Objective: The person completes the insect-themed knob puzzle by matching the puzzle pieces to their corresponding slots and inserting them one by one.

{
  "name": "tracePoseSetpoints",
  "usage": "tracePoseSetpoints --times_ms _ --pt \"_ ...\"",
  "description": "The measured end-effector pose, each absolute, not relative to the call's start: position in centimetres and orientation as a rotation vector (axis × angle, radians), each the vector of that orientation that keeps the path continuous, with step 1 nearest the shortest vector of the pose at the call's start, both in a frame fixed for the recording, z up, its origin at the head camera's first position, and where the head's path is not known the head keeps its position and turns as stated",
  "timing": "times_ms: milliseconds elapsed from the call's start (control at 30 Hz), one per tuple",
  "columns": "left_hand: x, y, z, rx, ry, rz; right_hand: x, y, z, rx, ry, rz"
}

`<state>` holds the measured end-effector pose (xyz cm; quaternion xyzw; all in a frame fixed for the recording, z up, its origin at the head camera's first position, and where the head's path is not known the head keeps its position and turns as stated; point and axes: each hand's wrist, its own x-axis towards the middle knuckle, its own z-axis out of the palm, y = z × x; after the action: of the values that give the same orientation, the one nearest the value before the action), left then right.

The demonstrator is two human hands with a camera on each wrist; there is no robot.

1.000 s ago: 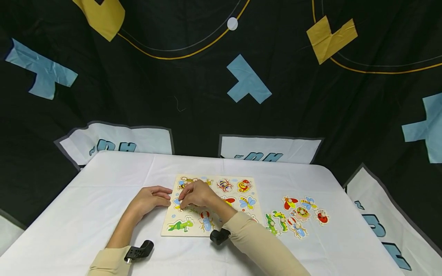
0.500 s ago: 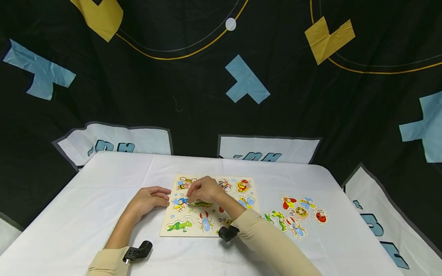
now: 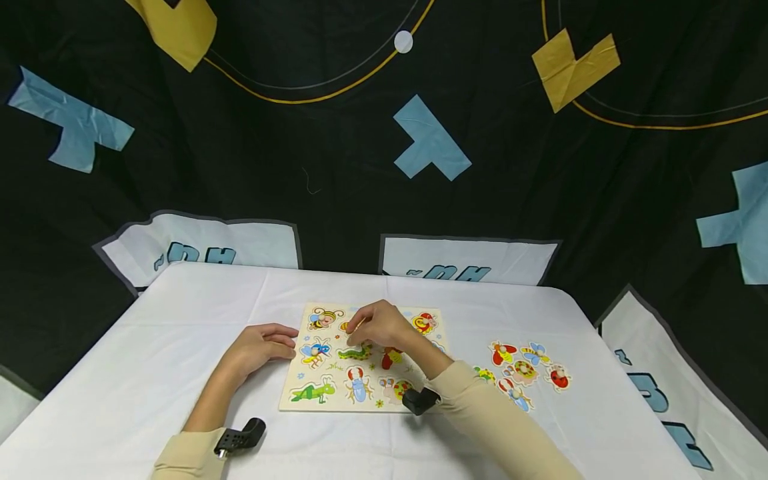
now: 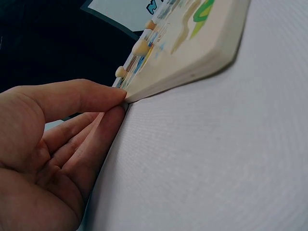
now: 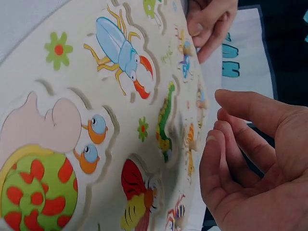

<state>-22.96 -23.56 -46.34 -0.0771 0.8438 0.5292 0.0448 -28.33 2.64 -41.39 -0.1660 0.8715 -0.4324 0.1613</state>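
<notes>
Your board (image 4: 192, 55) looks wooden, smooth and matt, its knobs (image 4: 140, 47) plain wood, its printed pictures (image 5: 115, 48) smooth too. Your tablecloth (image 4: 202, 154) is matt, finely woven fabric. Your sleeves (image 3: 191, 456) are matt cloth, your wrist cameras (image 3: 241, 437) plastic by their look, and the backdrop (image 3: 360, 180) before you is creased, matt cloth.

A black cloth backdrop (image 3: 288, 167) with blue patches (image 3: 432, 140) and gold patches (image 3: 564, 77) hangs behind a white-covered table (image 3: 150, 353)
</notes>
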Motion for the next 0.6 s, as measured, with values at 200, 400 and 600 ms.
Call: tracePoseSetpoints --times_ms 200,400,600 --pt "-22.9 -23.6 -46.1 -0.245 2.589 1.594 -28.1 3.8 -40.8 -0.445 2.487 -1.224" --pt "-22.9 -23.6 -46.2 -0.236 2.567 1.623 -28.1 5.1 -40.4 -0.413 2.522 -1.185" --pt "-23.0 -23.6 -46.2 -0.214 2.58 1.602 -28.1 6.6 -40.0 -0.434 2.558 -1.153"
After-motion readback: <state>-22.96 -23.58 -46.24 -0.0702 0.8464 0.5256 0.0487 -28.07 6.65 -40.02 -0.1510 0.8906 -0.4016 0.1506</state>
